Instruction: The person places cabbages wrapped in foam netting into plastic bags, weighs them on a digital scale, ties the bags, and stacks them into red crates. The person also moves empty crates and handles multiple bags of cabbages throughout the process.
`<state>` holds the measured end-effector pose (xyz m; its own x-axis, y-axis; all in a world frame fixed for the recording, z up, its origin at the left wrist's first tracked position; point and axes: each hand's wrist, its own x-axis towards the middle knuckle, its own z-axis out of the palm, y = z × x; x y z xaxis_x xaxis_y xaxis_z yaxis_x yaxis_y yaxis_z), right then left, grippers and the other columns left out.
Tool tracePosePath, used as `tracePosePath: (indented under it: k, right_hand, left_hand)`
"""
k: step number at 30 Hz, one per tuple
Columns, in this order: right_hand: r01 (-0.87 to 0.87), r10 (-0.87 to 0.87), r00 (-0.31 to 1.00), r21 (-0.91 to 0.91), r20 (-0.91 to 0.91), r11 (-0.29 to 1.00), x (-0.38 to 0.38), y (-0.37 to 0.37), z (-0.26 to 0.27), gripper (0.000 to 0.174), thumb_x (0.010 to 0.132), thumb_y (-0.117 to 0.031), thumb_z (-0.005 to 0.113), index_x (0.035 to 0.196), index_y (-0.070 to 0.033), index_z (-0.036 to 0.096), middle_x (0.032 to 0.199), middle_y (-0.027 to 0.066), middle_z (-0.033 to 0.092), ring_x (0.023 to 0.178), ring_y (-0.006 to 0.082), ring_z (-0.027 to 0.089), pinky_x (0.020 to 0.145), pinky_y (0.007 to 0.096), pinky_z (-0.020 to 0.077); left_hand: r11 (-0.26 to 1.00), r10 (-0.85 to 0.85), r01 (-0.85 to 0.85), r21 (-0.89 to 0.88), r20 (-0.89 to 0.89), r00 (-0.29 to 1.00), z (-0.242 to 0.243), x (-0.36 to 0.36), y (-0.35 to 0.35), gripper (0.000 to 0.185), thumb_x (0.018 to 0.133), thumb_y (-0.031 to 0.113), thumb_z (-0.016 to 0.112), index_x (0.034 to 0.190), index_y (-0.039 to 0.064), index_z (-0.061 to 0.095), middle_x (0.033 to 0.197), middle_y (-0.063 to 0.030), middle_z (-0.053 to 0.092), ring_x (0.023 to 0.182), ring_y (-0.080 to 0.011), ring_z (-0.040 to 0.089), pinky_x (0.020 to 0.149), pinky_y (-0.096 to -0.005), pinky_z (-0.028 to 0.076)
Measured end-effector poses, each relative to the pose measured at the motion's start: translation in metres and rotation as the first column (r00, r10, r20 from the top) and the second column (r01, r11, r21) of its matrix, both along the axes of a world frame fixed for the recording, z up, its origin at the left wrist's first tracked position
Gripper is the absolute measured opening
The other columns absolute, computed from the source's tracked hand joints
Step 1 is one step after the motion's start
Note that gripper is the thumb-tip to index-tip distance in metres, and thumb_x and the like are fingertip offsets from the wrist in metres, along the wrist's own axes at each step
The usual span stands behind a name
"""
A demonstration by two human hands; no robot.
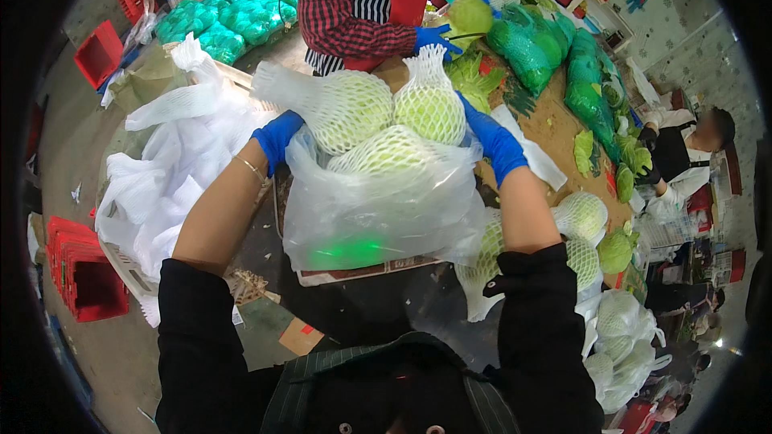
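A clear plastic bag (386, 217) stands before me, its mouth spread around several pale green cabbages in white foam net sleeves. One netted cabbage (429, 111) is upright at the right; another netted cabbage (353, 108) lies at the left with its loose sleeve end pointing left. Lower in the mouth sits a third netted cabbage (386, 154). My left hand (278, 137), in a blue glove, grips the bag's left rim. My right hand (493, 138), also gloved in blue, holds the right rim, its fingertips hidden behind the upright cabbage. Under the bag, a scale (362, 274) shows a green glow.
White foam sleeves (175, 157) fill a crate at the left. Netted cabbages (582, 214) and bagged cabbages (621, 337) lie at the right. Across the table (543, 132), a co-worker's gloved hand (437, 41) is at a cabbage (470, 15), beside green net sacks (531, 42).
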<state>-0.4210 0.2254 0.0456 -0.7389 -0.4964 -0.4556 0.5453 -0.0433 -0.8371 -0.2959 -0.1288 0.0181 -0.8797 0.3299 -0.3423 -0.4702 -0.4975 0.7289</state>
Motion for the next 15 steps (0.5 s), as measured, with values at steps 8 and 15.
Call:
tracePosePath:
  k: [8, 15]
  right_hand:
    - [-0.016, 0.086, 0.896, 0.162, -0.435, 0.987, 0.077, 0.040, 0.080, 0.045, 0.089, -0.021, 0.056, 0.126, 0.005, 0.050, 0.115, 0.0076, 0.060, 0.101, 0.0130, 0.055, 0.088, 0.0270, 0.0432]
    - [0.492, -0.420, 0.803, 0.072, -0.423, 0.868, 0.279, 0.118, 0.162, 0.044, 0.082, -0.016, 0.055, 0.120, 0.005, 0.053, 0.117, 0.0164, 0.058, 0.104, 0.0218, 0.058, 0.092, 0.0330, 0.0451]
  left_hand:
    - [0.962, 0.263, -0.246, 0.116, -0.174, 0.949, 0.059, 0.089, 0.004, 0.048, 0.089, 0.010, 0.051, 0.135, -0.001, 0.039, 0.129, -0.0111, 0.052, 0.115, -0.0212, 0.052, 0.101, -0.0333, 0.040]
    - [0.789, 0.447, -0.575, -0.213, -0.442, 0.777, 0.182, 0.235, 0.088, 0.073, 0.067, 0.017, 0.058, 0.132, -0.008, 0.039, 0.131, -0.0191, 0.047, 0.120, -0.0272, 0.048, 0.103, -0.0358, 0.035]
